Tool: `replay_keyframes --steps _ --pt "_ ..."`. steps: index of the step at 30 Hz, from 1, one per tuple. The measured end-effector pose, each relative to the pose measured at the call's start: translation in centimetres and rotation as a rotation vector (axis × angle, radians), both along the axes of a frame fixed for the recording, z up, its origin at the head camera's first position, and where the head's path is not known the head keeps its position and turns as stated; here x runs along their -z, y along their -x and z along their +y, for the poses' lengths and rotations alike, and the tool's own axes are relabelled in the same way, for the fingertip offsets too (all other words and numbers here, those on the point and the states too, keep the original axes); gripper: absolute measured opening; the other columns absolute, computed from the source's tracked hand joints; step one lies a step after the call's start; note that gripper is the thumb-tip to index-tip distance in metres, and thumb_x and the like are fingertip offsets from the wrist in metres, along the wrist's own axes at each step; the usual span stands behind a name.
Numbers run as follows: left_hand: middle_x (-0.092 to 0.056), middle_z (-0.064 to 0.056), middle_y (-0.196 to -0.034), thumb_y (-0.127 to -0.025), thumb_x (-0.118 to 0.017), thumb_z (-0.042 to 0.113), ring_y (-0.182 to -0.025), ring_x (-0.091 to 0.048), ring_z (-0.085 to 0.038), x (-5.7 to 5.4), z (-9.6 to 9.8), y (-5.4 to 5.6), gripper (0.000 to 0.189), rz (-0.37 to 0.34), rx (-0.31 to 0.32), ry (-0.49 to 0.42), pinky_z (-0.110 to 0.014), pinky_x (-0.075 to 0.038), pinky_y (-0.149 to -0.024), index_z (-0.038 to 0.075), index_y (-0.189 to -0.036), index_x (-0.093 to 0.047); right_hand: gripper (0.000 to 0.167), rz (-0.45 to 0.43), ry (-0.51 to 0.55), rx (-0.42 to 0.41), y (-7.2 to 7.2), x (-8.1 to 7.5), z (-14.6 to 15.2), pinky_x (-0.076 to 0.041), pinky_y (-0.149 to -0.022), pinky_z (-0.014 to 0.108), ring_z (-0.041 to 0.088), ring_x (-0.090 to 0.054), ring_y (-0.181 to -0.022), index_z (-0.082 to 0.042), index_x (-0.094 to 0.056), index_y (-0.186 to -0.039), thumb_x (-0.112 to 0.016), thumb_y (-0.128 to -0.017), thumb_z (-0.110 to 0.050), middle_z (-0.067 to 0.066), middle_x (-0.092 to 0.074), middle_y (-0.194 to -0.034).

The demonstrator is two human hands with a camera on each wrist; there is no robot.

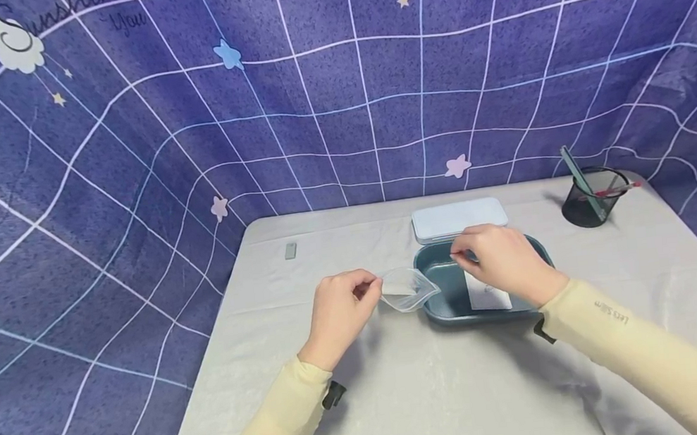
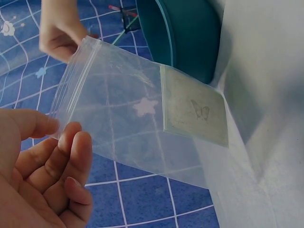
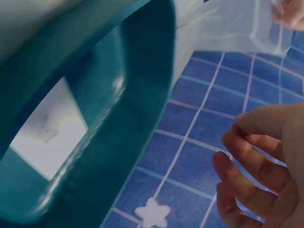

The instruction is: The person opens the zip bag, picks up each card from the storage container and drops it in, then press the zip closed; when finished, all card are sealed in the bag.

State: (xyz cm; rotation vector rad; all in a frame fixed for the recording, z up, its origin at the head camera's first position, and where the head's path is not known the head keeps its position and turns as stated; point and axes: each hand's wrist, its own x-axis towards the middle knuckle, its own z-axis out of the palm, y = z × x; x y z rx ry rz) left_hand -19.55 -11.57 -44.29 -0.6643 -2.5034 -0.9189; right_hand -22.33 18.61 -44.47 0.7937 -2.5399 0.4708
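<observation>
My left hand [image 1: 341, 312] pinches the mouth edge of a clear zip bag [image 1: 408, 289] between thumb and forefinger. Inside that bag, at its bottom, lies a pale square packet [image 2: 195, 108] with a butterfly mark. The bag hangs just left of a teal basin [image 1: 451, 320], overlapping its rim in the head view. Over the basin is my right hand [image 1: 506, 257], fingers loosely curled and holding nothing; the right wrist view shows it apart from the bag. A white paper square [image 1: 487, 296] with a faint print lies on the basin floor, partly hidden by that hand.
Behind the basin sits a light blue case [image 1: 458, 219]. A black mesh pen holder [image 1: 585, 210] with several sticks stands at the back right. Toward the back left lies a small grey-green block [image 1: 290, 250]. Blue grid-patterned cloth [image 1: 339, 126] hangs around the white-covered table [image 1: 407, 410].
</observation>
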Motion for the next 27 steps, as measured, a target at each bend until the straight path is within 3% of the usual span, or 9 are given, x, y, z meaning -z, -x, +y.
replay_keyframes --steps 9,18,22,27 --pt "-0.07 0.013 -0.071 -0.092 -0.072 0.016 -0.062 -0.061 -0.001 0.0 0.0 0.0 0.012 -0.006 0.004 -0.004 -0.025 -0.051 -0.063 0.015 -0.084 -0.081 0.006 -0.143 -0.084 0.054 2.1 2.5 2.7 -0.055 -0.064 0.051 0.024 -0.069 -0.072 -0.013 -0.078 -0.086 -0.076 -0.084 -0.008 -0.002 -0.072 -0.083" --pt "-0.07 0.013 -0.07 -0.092 -0.072 0.016 -0.06 -0.06 -0.001 0.1 0.1 0.1 0.012 -0.003 0.008 0.007 -0.025 -0.05 -0.062 0.015 -0.084 -0.081 0.009 -0.287 -0.136 0.097 3.3 5.0 4.7 -0.055 -0.066 0.053 0.023 -0.065 -0.067 -0.014 -0.077 -0.081 -0.073 -0.083 -0.006 -0.004 -0.07 -0.075" --pt "-0.069 0.013 -0.07 -0.092 -0.072 0.016 -0.06 -0.06 -0.001 0.2 0.0 0.1 0.012 0.005 0.005 0.007 -0.025 -0.05 -0.062 0.015 -0.083 -0.081 0.007 -0.359 -0.171 0.093 3.4 5.5 5.0 -0.055 -0.067 0.053 0.021 -0.063 -0.066 -0.013 -0.075 -0.079 -0.079 -0.083 -0.009 -0.003 -0.069 -0.074" --pt "-0.068 0.014 -0.069 -0.092 -0.072 0.016 -0.059 -0.058 0.0 0.3 0.0 0.2 0.012 0.007 0.006 0.012 -0.025 -0.049 -0.061 0.016 -0.084 -0.081 0.021 -0.439 -0.227 0.073 3.4 6.1 5.2 -0.054 -0.067 0.05 0.02 -0.06 -0.068 -0.009 -0.075 -0.084 -0.089 -0.08 -0.023 0.0 -0.066 -0.077"
